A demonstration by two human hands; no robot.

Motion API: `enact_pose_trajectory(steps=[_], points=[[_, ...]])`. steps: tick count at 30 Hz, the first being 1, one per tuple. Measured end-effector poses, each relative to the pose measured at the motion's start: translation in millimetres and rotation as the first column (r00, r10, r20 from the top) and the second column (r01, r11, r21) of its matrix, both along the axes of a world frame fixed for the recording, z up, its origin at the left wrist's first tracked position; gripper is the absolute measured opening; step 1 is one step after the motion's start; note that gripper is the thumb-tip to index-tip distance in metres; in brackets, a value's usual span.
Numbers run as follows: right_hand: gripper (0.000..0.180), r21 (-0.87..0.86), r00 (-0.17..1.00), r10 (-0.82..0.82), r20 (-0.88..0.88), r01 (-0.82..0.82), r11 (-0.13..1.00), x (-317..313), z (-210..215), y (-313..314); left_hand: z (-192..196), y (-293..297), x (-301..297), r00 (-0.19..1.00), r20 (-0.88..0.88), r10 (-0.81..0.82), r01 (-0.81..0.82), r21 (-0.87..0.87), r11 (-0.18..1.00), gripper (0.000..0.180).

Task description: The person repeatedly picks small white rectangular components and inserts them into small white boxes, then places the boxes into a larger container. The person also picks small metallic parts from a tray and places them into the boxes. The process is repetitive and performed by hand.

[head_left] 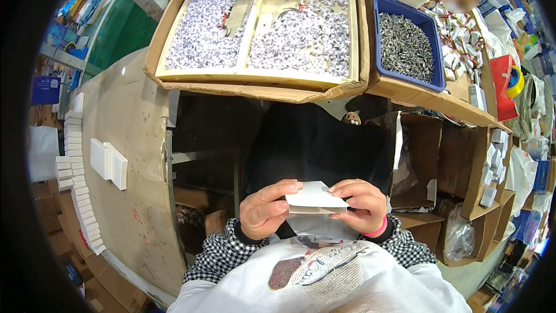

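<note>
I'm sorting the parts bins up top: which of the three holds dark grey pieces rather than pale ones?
The blue plastic bin on the right; the two compartments of the cardboard tray beside it hold whitish-lilac pieces.

- A small white box (315, 198) is held between the left hand (266, 208) and right hand (362, 206).
- Two wooden trays (258, 75) of small white pieces are set above.
- A blue bin (382, 8) is filled with grey parts.

From my remote seat I see a plain white box (315, 198) against black-and-white checked cuffs (227, 250), a pink wristband (377, 230) to its right, pale lilac-and-white pieces in the tan cardboard tray (255, 75) above it, and silvery-grey parts in a blue bin (435, 52) upper right.
</note>
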State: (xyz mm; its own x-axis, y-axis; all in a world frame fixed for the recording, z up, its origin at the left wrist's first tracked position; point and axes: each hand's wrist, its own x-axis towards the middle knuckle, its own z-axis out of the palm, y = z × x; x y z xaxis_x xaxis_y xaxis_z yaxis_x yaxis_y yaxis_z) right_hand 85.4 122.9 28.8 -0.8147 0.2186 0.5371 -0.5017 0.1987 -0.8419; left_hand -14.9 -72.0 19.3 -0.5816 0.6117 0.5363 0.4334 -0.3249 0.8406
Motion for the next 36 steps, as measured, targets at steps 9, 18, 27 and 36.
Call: enact_pose_trajectory(steps=[9,18,27,36], points=[[0.027,-0.230,0.790,0.002,0.613,0.176,0.957,-2.7,-36.0,-12.9,-23.8,-7.9,8.7,0.779,0.586,0.224,0.055,-0.419,0.906,0.036],[0.006,-0.049,0.816,0.012,0.579,0.020,0.999,-15.4,-42.6,1.3,-32.4,-8.5,6.1,0.776,0.605,0.179,0.098,-0.396,0.913,0.013],[0.031,-0.571,0.644,0.393,0.657,0.084,0.817,-26.7,-46.9,-6.3,-62.9,-2.4,1.1,0.530,0.841,0.107,0.091,-0.182,0.979,0.022],[0.017,-0.473,0.689,0.320,0.651,0.038,0.880,-22.7,-36.6,-6.2,-71.4,-4.9,-10.0,0.470,0.882,-0.016,0.249,-0.116,0.961,0.030]])
